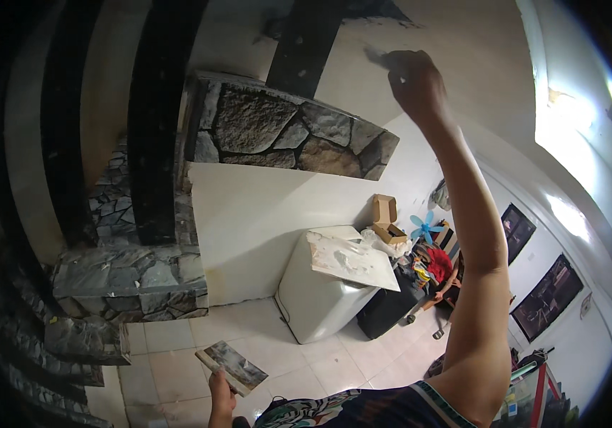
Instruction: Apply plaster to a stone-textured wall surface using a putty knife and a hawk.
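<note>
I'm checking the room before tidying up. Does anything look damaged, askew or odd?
Two things. A dark, ragged-edged patch mars the pale surface near the raised right hand; whether stain or damage, I can't tell. A smeared white board lies askew on the white box-shaped unit, jutting past its edge.

Right hand (419, 82) blurs, its held item (375, 57) too smeared to identify! Fingers of the left hand (221, 394) vanish beneath the stained board (237, 365).

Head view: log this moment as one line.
left hand: holding grey-smeared rectangular board | right hand: raised near pale wall, holding blurred grey tool | tool-wall contact: unclear
</note>
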Available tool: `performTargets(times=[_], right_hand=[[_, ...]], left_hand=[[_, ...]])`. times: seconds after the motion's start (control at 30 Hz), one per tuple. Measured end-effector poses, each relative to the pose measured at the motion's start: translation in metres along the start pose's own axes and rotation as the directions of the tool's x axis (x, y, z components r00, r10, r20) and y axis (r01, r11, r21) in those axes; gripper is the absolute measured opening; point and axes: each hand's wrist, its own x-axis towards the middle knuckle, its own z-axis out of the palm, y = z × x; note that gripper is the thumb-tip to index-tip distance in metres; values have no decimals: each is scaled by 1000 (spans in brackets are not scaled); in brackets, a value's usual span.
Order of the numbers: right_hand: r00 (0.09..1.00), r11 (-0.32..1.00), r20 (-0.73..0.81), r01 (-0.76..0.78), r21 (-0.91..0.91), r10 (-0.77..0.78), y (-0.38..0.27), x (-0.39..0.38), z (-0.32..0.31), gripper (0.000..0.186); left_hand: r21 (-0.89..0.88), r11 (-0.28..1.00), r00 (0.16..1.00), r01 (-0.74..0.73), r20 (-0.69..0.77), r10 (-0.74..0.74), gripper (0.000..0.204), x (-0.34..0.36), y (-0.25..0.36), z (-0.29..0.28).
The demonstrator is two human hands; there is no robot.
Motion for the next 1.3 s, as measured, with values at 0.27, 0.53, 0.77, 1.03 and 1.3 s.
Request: performTargets(times=[0.27, 0.53, 0.77, 1.03, 1.3], right_hand=[[841, 726, 289, 542, -423, -458, -28, 15, 4, 11], [830, 728, 225, 556, -402, -510, -28, 30, 38, 8], [770, 667, 509, 614, -422, -385, -33, 56, 68, 16], [876, 636, 413, 469, -613, -248, -40, 69, 79, 25], [924, 763, 329, 354, -541, -196, -38, 67, 79, 19]], left_hand=[[42, 998, 998, 47, -36, -45, 32, 5, -1, -9], [70, 996, 998, 53, 35, -56, 27, 6, -7, -3], [89, 995, 999, 51, -11, -50, 36, 1, -4, 8], [50, 997, 998, 54, 37, -56, 40, 2, -10, 3], [68, 992, 994, 105, -32, -103, 40, -8, -4, 10]])
